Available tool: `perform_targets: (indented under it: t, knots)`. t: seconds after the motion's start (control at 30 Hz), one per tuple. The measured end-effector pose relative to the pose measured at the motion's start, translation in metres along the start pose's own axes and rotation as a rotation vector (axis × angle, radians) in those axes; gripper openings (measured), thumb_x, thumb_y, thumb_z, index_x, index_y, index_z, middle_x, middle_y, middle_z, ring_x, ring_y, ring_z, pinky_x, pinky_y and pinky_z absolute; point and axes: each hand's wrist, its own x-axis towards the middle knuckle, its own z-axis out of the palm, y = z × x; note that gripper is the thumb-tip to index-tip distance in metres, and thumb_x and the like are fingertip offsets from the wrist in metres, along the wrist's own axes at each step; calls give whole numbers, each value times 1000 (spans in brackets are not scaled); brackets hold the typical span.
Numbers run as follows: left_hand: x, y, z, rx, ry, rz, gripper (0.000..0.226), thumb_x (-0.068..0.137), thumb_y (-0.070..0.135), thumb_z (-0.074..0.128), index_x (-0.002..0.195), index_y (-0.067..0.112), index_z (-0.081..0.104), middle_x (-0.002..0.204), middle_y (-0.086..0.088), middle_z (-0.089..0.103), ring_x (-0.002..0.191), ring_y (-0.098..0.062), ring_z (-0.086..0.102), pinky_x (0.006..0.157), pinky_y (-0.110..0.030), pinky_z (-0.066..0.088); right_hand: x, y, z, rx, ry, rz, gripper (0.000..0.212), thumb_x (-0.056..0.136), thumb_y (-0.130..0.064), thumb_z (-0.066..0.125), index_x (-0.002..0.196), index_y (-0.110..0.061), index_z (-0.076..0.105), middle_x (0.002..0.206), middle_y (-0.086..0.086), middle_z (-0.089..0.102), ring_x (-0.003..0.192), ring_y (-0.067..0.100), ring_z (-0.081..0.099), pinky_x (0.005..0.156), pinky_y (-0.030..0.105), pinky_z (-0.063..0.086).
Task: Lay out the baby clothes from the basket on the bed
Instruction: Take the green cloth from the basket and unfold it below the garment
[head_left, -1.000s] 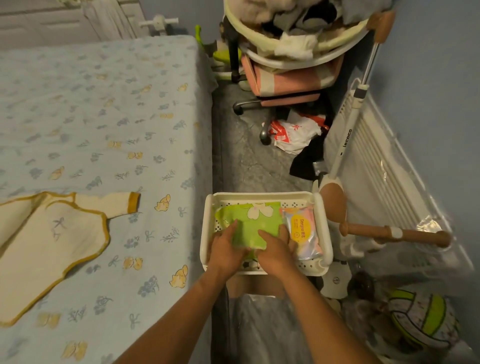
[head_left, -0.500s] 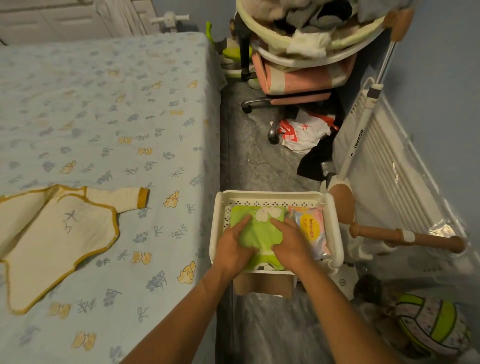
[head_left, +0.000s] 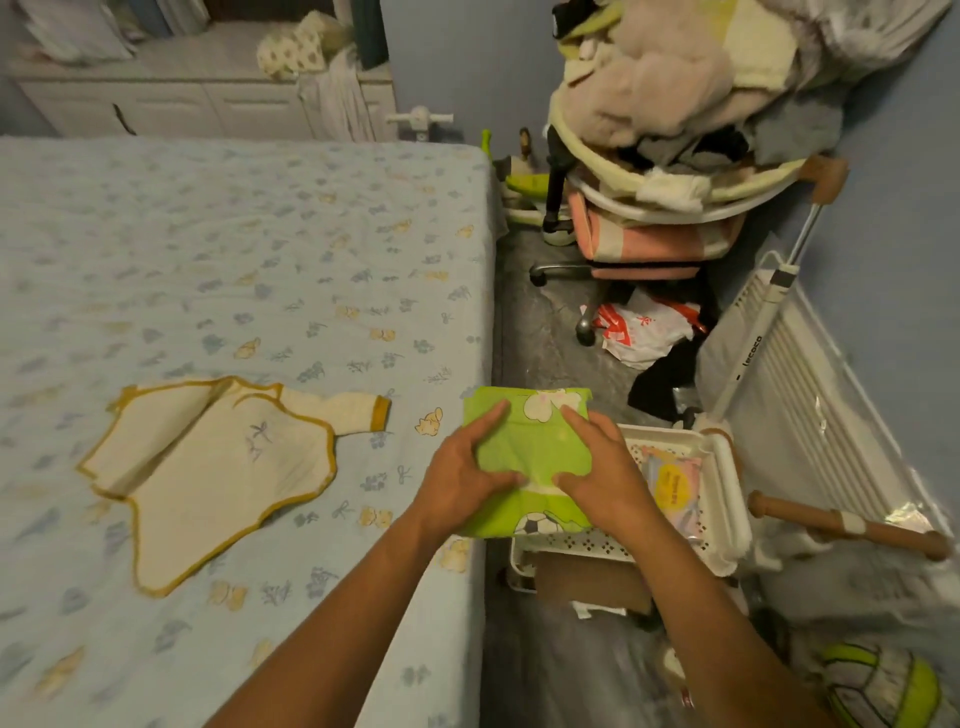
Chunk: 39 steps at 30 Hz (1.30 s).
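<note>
Both hands, left hand (head_left: 462, 470) and right hand (head_left: 602, 467), pinch the folded green garment (head_left: 530, 447) held over the bed (head_left: 260, 270) edge at 10 o'clock from the white basket (head_left: 727, 499); carry it clear of the cream bodysuit (head_left: 218, 467), lower flat, then unfold outward

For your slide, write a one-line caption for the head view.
Both hands, left hand and right hand, carry a folded green garment from the white basket toward the bed.
</note>
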Motion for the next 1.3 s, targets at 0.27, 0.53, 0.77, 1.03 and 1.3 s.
perform_targets:
  t: [0.27,0.53,0.77,1.03,1.3]
  knots:
    - [-87,-112,-188,5,71,-31,98,65,23,89,141,54,36,136,23,45,121,-1,48,87,-2,37,-30,-121,181,41,-143,-40,87,76,-4,76,150,-23,35,142,-2,27,122,5,36,92,7,30]
    - [-165,-287,-365,117,38,-173,101,65,29,87,145,53,32,138,18,48,114,2,47,77,7,33,-74,-216,425,25,-207,40,87,76,2,73,151,-15,33,142,6,24,130,15,38,91,9,33]
    - [-156,-384,-426,200,-41,-209,99,69,30,85,149,48,29,151,7,43,132,-12,43,101,-21,34,-60,-232,542,-39,-202,119,87,78,-1,71,153,-12,26,146,5,18,133,18,37,90,13,37]
    - [-97,-456,-408,413,-87,-223,90,77,39,77,152,36,27,142,-11,36,131,-30,36,107,-39,34,-20,-185,595,-285,-160,237,83,80,-24,72,151,-19,29,152,11,17,129,36,39,102,38,40]
    - [-73,-472,-400,642,44,115,59,84,32,66,138,38,45,140,9,45,127,-19,30,89,-34,17,3,-171,597,-544,7,36,67,85,-36,65,146,-34,37,156,-9,27,127,25,33,97,42,35]
